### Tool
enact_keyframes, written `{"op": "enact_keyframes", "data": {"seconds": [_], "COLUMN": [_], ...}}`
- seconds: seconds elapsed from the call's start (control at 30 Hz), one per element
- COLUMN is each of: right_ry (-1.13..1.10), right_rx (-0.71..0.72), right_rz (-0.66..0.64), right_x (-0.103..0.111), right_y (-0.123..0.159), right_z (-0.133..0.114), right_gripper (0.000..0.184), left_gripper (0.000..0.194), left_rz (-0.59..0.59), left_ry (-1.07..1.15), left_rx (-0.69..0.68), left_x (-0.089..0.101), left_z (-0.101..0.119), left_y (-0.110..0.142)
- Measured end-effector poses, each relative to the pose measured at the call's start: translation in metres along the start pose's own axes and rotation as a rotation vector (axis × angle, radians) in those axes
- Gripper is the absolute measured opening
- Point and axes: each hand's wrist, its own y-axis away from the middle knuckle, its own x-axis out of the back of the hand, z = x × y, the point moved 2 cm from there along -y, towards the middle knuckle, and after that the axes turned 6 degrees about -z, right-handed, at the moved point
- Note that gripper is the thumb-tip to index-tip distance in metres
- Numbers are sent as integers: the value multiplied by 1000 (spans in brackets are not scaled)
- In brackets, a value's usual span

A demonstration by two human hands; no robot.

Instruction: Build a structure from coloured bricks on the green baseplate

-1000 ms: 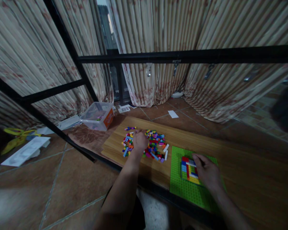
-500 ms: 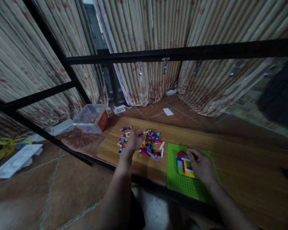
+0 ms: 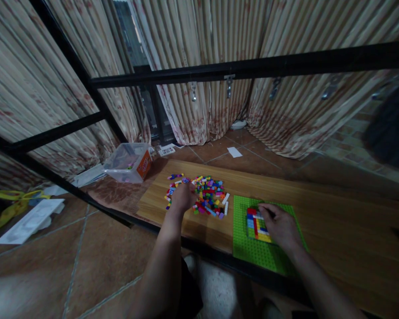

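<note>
At frame centre, the left hand [image 3: 182, 198] rests curled on the pile of coloured bricks [image 3: 206, 197]; its fingers are hidden, so any grip is unclear. The right hand [image 3: 279, 225], fingers loosely bent, touches the brick build [image 3: 254, 220] on the green baseplate [image 3: 252, 252]. Both lie on the wooden counter [image 3: 335, 221]; striped curtains [image 3: 202, 40] fill the top of the frame.

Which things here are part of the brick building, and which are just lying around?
In use: left hand in the brick pile; right hand on the brick build; green baseplate; board.
Lying about: plastic tub, papers, white tray.
</note>
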Motion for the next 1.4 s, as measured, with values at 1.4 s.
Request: {"op": "enact_keyframes", "data": {"seconds": [1.4], "right_ry": [14], "right_rx": [39], "right_rz": [11], "right_x": [0], "right_y": [0], "right_z": [-3], "right_gripper": [36], "left_gripper": [40], "left_rz": [-51], "left_ry": [64], "left_rx": [18], "left_x": [-14], "left_z": [7], "left_y": [1]}}
